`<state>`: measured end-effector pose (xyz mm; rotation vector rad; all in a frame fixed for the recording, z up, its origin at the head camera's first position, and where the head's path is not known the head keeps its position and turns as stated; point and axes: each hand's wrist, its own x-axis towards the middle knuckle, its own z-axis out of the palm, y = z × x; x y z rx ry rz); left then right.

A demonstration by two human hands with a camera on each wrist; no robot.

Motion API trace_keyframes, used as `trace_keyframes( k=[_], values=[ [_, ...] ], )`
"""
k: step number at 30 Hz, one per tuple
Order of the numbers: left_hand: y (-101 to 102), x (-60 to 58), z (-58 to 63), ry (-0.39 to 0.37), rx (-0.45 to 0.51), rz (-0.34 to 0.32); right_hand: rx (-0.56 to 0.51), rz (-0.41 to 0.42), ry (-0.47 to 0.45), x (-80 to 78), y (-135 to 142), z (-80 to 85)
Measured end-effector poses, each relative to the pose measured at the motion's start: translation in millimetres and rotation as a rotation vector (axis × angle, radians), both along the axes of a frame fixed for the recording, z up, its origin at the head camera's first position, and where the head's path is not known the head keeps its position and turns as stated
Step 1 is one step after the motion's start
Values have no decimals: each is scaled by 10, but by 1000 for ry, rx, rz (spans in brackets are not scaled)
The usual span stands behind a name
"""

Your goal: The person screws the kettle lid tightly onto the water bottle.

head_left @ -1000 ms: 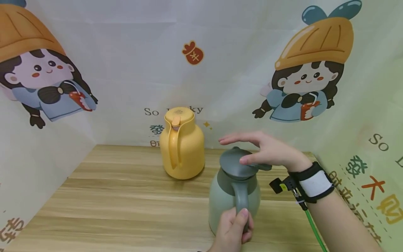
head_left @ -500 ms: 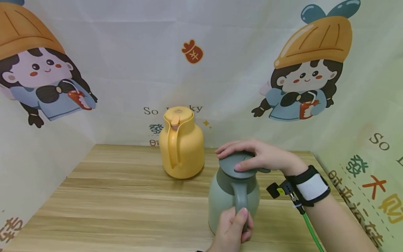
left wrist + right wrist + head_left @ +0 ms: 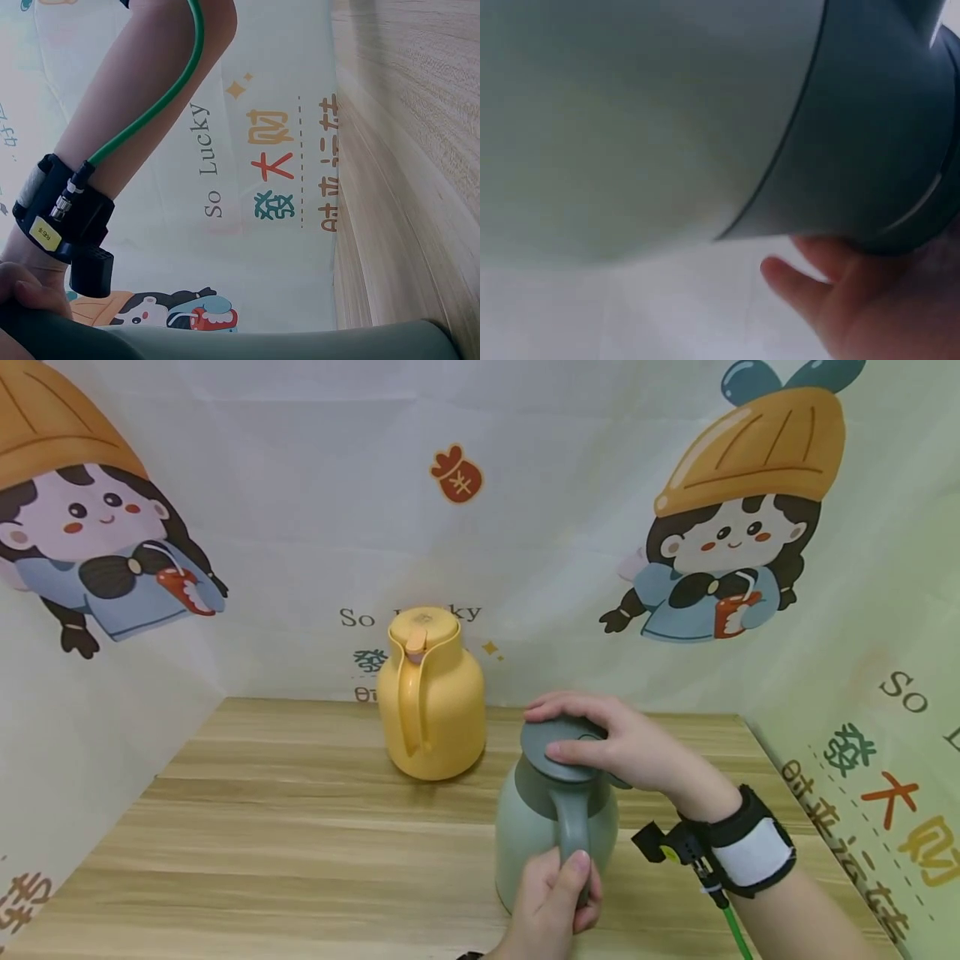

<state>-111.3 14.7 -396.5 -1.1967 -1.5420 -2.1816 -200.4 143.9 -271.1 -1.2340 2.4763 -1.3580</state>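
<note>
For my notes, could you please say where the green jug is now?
In the head view, the green jug stands right of centre, nearer than the yellow jug, left hand on its handle, right hand on its lid.

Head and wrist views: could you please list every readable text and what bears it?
"So Lucky": printed white cloth wall
"發大财": same cloth
"时来运转": same cloth
"¥"-like sign: red pouch print
Too small: mark on round yellow jug lid; yellow wrist-camera sticker
Grey-green jug: none
</note>
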Motion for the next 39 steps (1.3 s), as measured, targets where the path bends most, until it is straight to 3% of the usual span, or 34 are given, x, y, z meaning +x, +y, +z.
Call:
trace_keyframes(
  k=[13,18,27,33,39],
  values=[
    [-12,17,39,-1,-7,-10,-46,-176,10,132,-94,-23],
    [-16,21,38,-6,-8,-8,-47,-295,-16,216,-163,-25],
    [-17,19,53,25,-13,2,39,-503,32,349,-282,-5],
    [-10,2,6,31,-13,12,127,-536,100,378,-310,25],
    [-5,-5,-12,27,-17,19,143,-536,78,376,-303,44]
  ],
)
